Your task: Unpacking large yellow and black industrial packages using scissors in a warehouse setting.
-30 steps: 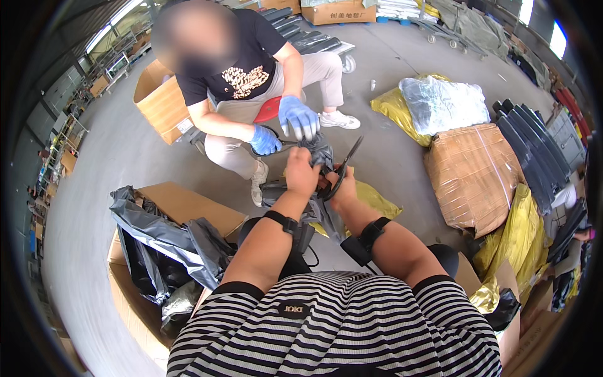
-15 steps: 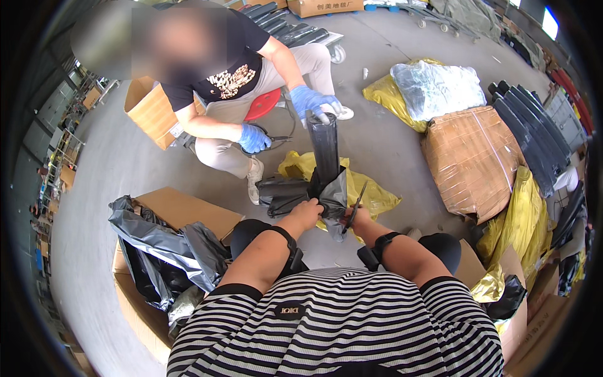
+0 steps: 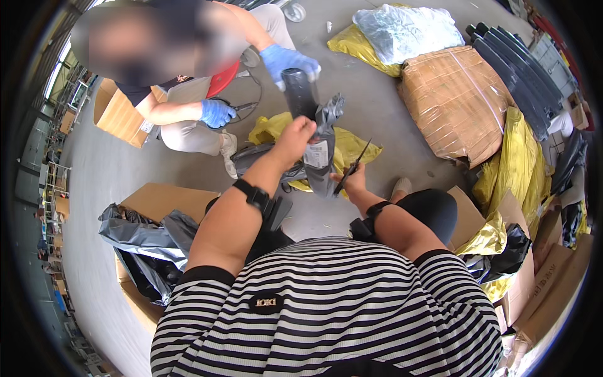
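Observation:
A black plastic-wrapped roll (image 3: 299,93) stands in front of me, its lower part inside a dark grey plastic bag (image 3: 323,178) with a white label. My left hand (image 3: 295,143) is closed at the bag's upper edge, against the roll. Black scissors (image 3: 358,161) are in my right hand (image 3: 353,181), blades pointing up and away, beside the bag. Across from me, a co-worker's blue-gloved hand (image 3: 286,61) grips the roll's top. The co-worker's other gloved hand (image 3: 217,114) holds a second pair of scissors (image 3: 242,107).
A yellow sack (image 3: 361,147) lies on the floor under the bag. Open cartons with plastic bags stand at my left (image 3: 166,200) and right (image 3: 461,217). A large taped brown package (image 3: 449,103) and dark rolls (image 3: 524,72) lie at the far right.
My left hand has risen along the roll, and the bag's edge now reaches higher, with its label showing. The roll leans more to the left. The whole view has shifted.

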Available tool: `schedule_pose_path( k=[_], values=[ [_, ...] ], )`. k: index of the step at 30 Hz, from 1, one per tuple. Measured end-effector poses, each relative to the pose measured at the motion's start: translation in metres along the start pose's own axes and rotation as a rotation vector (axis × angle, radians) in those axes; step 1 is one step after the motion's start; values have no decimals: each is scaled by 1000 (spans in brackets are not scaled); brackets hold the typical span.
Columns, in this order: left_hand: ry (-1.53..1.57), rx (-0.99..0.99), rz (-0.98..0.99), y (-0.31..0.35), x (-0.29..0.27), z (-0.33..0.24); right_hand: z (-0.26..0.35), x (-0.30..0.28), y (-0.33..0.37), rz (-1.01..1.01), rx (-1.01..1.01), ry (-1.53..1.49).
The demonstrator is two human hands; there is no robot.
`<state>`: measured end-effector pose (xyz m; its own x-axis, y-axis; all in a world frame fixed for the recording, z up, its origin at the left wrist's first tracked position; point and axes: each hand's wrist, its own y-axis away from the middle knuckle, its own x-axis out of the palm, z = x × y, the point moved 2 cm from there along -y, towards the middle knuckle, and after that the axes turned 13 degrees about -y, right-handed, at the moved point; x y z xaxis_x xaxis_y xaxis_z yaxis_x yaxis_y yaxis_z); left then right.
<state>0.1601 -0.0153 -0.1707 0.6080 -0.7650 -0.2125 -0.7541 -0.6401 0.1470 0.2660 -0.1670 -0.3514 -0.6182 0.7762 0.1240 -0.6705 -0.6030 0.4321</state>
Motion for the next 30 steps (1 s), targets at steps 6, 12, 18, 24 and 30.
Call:
schedule_pose_path(
  k=[6, 12, 18, 24, 30],
  values=[
    [277, 43, -79, 8, 8, -33, 17, 23, -33, 16, -130, -5],
    [513, 290, -227, -25, -56, -108, 30, 63, -38, 375, 71, 10],
    [550, 438, -303, -56, -85, -161, 83, 119, -40, 371, -325, -243],
    [569, 478, -359, -61, -123, -183, 160, 121, -27, 467, -240, -619],
    [120, 500, -600, -51, -122, -170, 194, 84, -16, 409, -288, -711]
  ],
)
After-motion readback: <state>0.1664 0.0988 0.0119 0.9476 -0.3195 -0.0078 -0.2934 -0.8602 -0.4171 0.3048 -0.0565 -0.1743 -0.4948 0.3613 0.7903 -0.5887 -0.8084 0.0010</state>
